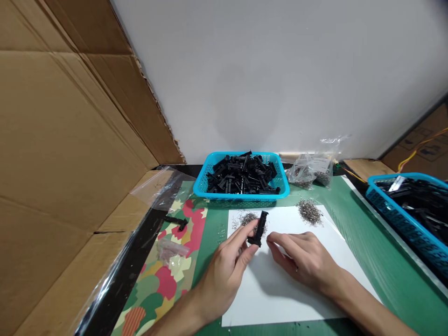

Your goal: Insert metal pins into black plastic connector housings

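Observation:
A black plastic part (260, 228), long and narrow with a wider foot, is pinched between the thumb and fingers of my left hand (229, 263) above a white sheet (280, 303). Close by on its right is my right hand (304, 256), thumb and forefinger pressed together; whatever they hold, if anything, is too small to make out. Behind the left fingers lies a pile of tiny metal pieces (249, 217), partly hidden. A second pile of such pieces (310, 212) rests at the sheet's far right corner.
A blue basket (241, 197) full of black parts stands at the back, another blue basket (409, 224) at the right. Clear bags (308, 170) sit against the wall. One black part (178, 222) and a small plastic bag (171, 252) lie on patterned paper beside cardboard (70, 154).

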`<state>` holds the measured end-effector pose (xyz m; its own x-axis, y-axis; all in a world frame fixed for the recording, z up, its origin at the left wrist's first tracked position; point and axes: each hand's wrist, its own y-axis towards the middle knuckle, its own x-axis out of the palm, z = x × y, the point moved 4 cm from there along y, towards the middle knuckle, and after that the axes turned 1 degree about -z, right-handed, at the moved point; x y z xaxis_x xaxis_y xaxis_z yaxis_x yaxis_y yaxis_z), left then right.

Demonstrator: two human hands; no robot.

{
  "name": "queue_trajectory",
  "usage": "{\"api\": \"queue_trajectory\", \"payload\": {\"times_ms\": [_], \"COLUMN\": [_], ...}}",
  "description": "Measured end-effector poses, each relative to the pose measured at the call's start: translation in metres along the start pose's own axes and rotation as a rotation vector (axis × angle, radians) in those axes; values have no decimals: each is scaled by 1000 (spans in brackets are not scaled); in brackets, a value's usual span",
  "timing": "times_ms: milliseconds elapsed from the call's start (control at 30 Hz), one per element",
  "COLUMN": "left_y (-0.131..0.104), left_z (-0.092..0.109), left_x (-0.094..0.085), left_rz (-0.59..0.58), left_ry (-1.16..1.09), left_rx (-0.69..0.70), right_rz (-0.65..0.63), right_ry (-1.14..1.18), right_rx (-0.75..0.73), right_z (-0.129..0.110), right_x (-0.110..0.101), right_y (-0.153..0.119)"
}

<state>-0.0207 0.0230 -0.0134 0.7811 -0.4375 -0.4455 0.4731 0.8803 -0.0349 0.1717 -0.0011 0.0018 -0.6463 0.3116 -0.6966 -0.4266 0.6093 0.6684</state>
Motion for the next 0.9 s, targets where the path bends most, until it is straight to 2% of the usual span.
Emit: {"api": "queue_trajectory", "payload": {"times_ms": [267, 433, 700, 900], "left_y": [1, 0, -5, -4], "left_z": [9, 9, 3, 4], "left_x": [0, 1, 1, 2], "left_rz": [0, -13, -20, -49], "left_ry": [57, 23, -22, -90], "left_rx": [85, 104, 8, -8], "right_rz": [-153, -131, -97, -79], "right_ry": [-32, -32, 33, 81], "right_rx": [-63, -66, -36, -22], "right_z": [-6, -6, -7, -6], "right_x": [2, 2, 6, 7], "right_y": [1, -1, -3, -6]}}
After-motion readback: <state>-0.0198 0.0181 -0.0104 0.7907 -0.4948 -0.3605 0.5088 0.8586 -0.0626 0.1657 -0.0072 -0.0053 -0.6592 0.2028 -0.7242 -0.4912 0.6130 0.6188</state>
